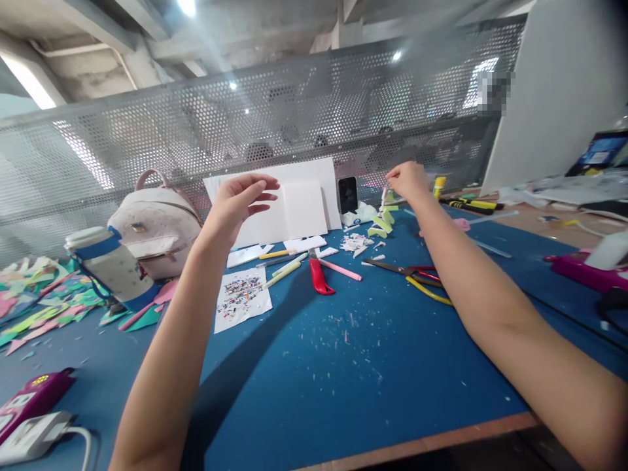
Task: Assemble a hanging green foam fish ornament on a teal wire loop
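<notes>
My left hand [248, 198] is raised in front of the white board [304, 190], its fingers apart with nothing in them. Farther right, my right hand [409, 180] is pinched above the back of the table. A small pale strip [384, 195] shows just under its fingertips; whether they hold it is unclear. Below that hand are several yellow-green pieces [381, 226] and a pile of white scraps [357, 243]. Scissors [405, 269] lie partly behind my right forearm. A red-handled cutter [320, 275], a pink pen [342, 269] and a yellow pencil [275, 254] lie mid-table.
A white sheet [267, 297] bears small coloured bits. A pale backpack [154, 226], a tumbler [110, 261] and coloured scraps [44, 294] stand or lie at left. A phone [348, 195] leans at the back. Purple power strips lie at both sides; a perforated screen [294, 118] closes the rear.
</notes>
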Available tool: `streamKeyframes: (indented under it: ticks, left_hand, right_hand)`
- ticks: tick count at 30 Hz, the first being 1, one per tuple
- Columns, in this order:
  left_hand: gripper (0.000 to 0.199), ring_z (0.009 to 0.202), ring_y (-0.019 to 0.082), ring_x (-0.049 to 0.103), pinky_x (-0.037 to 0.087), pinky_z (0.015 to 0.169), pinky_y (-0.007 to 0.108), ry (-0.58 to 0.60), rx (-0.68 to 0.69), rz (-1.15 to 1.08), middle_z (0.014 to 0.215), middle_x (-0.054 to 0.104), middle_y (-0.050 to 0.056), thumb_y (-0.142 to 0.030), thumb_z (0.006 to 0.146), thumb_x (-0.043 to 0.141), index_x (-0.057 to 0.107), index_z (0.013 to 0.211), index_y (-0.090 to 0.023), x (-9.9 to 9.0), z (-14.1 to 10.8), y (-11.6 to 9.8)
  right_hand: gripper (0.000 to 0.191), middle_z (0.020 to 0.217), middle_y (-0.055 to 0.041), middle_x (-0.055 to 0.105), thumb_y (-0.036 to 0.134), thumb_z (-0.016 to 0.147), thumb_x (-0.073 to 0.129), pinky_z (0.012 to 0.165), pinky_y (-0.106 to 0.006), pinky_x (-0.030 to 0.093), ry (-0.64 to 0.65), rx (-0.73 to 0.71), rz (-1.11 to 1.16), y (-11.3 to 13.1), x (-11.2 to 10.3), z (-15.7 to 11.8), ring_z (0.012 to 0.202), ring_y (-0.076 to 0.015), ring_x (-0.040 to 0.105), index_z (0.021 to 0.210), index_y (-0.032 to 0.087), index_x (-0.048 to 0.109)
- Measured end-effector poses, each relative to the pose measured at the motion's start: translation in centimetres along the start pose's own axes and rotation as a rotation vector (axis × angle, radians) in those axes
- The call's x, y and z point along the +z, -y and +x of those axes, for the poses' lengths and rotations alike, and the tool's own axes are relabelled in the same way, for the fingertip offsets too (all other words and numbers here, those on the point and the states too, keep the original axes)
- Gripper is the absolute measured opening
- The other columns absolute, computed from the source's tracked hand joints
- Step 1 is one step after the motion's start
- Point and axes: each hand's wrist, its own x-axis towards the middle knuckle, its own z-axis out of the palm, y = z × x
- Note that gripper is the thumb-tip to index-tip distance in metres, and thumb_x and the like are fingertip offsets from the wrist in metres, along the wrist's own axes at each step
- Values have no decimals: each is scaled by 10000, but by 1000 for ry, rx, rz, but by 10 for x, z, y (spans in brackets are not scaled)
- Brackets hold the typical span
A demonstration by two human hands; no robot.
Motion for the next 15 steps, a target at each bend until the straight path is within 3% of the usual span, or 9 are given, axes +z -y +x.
streamKeyframes:
  ticks: [9,15]
  left_hand:
    - [214,915,147,709,553,774,260,4,-70,107,1145,722,97,-307,890,612,700,1038,-181,-14,9,27]
    - [169,900,169,697,557,775,312,86,-142,371,1071,716,91,-268,931,602,678,1025,-150,-14,13,56]
  right_hand:
    - [311,1271,-102,614,321,984,610,885,-445,562,318,2,-43,13,6,-12,1058,-239,645,1258,174,597]
    - [306,1267,-99,616,321,984,611,888,-445,560,499,-131,-11,56,-12,-18,1062,-241,644,1252,173,601]
